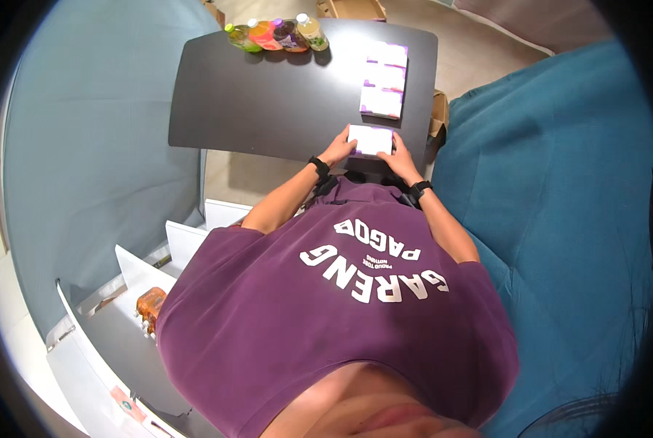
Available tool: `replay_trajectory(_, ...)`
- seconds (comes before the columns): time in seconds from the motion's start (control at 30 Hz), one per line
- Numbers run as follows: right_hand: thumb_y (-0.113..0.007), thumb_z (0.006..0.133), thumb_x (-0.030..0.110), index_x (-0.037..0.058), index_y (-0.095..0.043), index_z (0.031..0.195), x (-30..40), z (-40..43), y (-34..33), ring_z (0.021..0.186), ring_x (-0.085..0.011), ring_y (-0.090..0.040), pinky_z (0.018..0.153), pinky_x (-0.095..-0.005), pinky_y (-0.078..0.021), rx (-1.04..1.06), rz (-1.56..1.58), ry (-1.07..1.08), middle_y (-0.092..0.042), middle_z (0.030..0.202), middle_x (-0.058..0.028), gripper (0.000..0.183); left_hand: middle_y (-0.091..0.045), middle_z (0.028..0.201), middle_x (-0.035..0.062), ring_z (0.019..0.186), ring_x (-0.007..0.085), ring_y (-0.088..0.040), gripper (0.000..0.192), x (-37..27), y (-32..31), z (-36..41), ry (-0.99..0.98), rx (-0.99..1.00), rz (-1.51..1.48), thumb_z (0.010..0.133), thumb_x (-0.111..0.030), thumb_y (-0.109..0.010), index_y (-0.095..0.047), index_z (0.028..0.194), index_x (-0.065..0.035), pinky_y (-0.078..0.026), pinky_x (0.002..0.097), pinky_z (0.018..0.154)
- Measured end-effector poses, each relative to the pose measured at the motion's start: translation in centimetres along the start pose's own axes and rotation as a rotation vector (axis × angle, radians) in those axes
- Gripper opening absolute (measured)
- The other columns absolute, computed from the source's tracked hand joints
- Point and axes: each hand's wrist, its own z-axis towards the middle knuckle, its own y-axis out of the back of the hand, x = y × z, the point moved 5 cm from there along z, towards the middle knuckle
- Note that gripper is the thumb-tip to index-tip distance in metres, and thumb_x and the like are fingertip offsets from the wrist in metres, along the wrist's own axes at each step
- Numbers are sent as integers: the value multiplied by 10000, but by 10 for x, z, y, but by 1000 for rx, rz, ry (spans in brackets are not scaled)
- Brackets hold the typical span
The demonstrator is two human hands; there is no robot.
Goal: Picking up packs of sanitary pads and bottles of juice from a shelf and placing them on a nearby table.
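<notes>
A white box with purple corners (370, 140) is held level between my two hands, at the near edge of the dark table (239, 104). My left hand (339, 148) grips its left end, and my right hand (401, 159) grips its right end. Just beyond it, several similar white and purple boxes (382, 101) lie in a row running away from me along the table's right side. Glare washes out their top faces. Whether the held box touches the table I cannot tell.
Several drink bottles with coloured caps (287, 37) stand at the table's far left edge. Cardboard boxes (439, 114) are beside and behind the table. A blue-green fabric-covered surface (523, 164) rises at the right. White shelf panels (145, 268) and orange bottles (151, 306) are at the lower left.
</notes>
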Motion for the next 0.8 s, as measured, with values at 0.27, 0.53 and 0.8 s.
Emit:
replay_trajectory(0.27, -729, 838, 132, -46, -294, 1491, -23, 3, -8, 1165, -240, -613, 921, -315, -553, -20, 323, -167, -476, 1450, -231, 805, -464, 1492, 178, 1309, 249, -506, 756, 45, 3, 26, 36, -69, 185, 952, -35, -526, -125, 1591, 4, -426, 331, 1067)
replay_trajectory(0.53, -700, 850, 85, -51, -273, 1505, -25, 19, 0, 1173, -253, -614, 891, -311, -557, -93, 250, -211, -474, 1454, -241, 794, -583, 1373, 197, 1249, 271, -579, 717, 30, 5, 44, -5, -174, 231, 857, -24, -547, -310, 1532, 1, -444, 345, 1060)
replay_trajectory(0.8, -681, 845, 94, -59, -290, 1501, -3, 50, 7, 890, -184, -652, 738, -295, -538, -165, 388, -214, -619, 1198, -164, 779, -664, 1245, 166, 1154, 266, -631, 599, 9, 11, 74, -44, -126, 154, 831, 1, -541, -473, 1424, -43, -479, 358, 1005)
